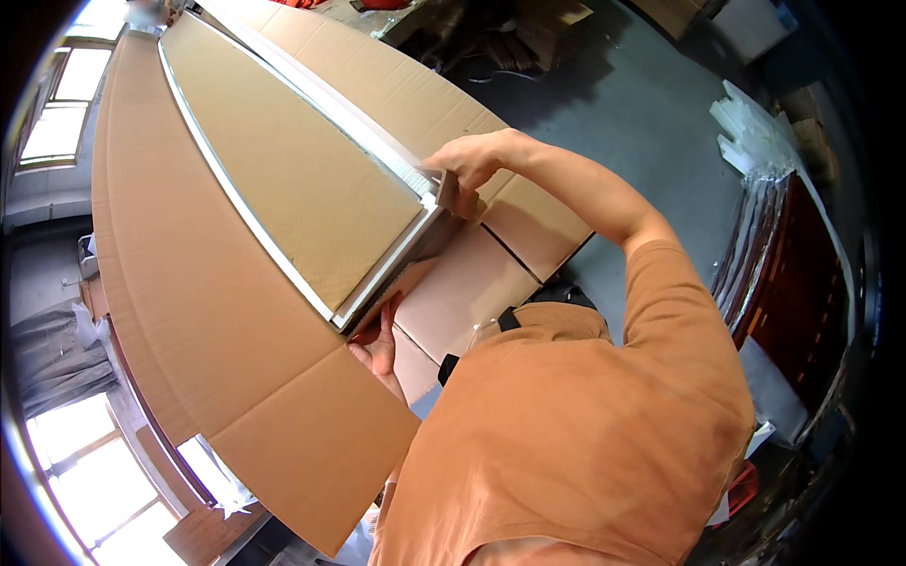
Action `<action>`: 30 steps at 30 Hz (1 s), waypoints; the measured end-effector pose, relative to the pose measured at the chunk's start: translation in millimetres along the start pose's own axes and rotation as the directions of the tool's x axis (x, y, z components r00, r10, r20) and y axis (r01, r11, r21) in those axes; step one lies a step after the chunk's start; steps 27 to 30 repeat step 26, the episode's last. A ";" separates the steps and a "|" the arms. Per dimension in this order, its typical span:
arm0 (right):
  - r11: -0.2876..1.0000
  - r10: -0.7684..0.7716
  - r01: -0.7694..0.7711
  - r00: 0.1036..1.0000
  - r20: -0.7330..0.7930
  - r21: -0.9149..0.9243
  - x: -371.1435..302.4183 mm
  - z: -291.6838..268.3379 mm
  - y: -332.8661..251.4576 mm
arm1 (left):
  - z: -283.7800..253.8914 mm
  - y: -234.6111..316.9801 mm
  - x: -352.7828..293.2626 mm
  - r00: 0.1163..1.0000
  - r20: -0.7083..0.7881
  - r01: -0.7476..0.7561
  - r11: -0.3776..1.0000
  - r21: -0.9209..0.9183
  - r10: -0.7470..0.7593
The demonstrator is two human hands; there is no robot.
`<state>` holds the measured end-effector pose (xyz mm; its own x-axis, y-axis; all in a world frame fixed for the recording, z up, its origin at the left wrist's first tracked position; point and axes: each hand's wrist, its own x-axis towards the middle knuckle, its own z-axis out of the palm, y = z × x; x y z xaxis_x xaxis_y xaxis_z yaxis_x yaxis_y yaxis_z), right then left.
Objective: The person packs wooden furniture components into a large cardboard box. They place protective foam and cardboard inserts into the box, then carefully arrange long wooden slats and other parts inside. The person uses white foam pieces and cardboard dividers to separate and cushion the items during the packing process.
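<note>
A large open cardboard carton (274, 377) with its long side flaps folded out runs away from me. Inside it lies a long flat panel covered by a cardboard sheet (311, 179), with white foam strips (255, 222) along its edges. At the panel's near right corner, my right hand (472, 158) is closed on a folded brown cardboard piece (458, 196). My left hand (379, 347) is at the near left corner, fingers pressed to a cardboard strip (411, 275) along the panel's near end. Part of the left hand's grip is hidden.
The near end flap (472, 283) spreads out before my body. To the right stand dark red panels (788, 283) wrapped in clear plastic, on a grey-green floor (628, 123). Windows (94, 462) line the left wall. Stacked cardboard (547, 28) is at the far side.
</note>
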<state>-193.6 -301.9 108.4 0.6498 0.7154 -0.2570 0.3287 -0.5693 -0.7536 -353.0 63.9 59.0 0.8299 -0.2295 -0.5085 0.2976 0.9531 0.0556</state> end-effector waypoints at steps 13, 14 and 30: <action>0.963 0.166 -0.138 0.980 -0.108 0.231 -1.9 28.9 -12.9 | 40.7 -18.6 -15.9 0.991 -0.097 -0.086 0.995 0.046 0.090; 0.935 0.171 -0.123 0.978 -0.121 0.333 -3.9 33.8 -10.3 | 41.6 -17.6 -14.4 0.991 -0.101 -0.087 0.995 0.056 0.092; 0.963 0.043 0.024 0.970 -0.239 0.269 8.9 81.2 3.1 | 9.3 -8.1 -12.1 0.993 -0.072 -0.092 0.996 -0.002 0.092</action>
